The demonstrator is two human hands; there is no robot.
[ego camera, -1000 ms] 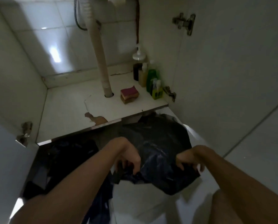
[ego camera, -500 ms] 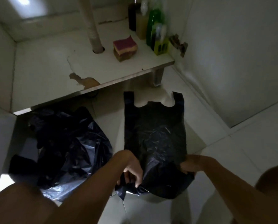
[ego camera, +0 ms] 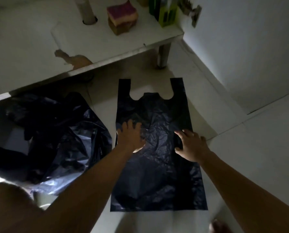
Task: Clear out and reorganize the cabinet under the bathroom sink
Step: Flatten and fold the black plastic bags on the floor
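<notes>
A black plastic bag [ego camera: 159,174] with two handles lies spread flat on the pale floor tiles in front of the cabinet. My left hand [ego camera: 131,136] rests palm down on its left middle, fingers apart. My right hand [ego camera: 191,145] presses flat on its right edge, fingers spread. Neither hand grips anything. A crumpled heap of more black plastic bags [ego camera: 56,137] sits on the floor to the left.
The white cabinet floor [ego camera: 31,44] has a chipped front edge. On it stand a drain pipe [ego camera: 86,10], a pink and yellow sponge stack [ego camera: 122,15] and green bottles [ego camera: 164,12]. The open cabinet door [ego camera: 249,47] stands at the right, a cabinet leg [ego camera: 164,55] below.
The bag was held bunched in both hands above the floor; now it lies flat and both hands have opened and press on it. The view has tilted down.
</notes>
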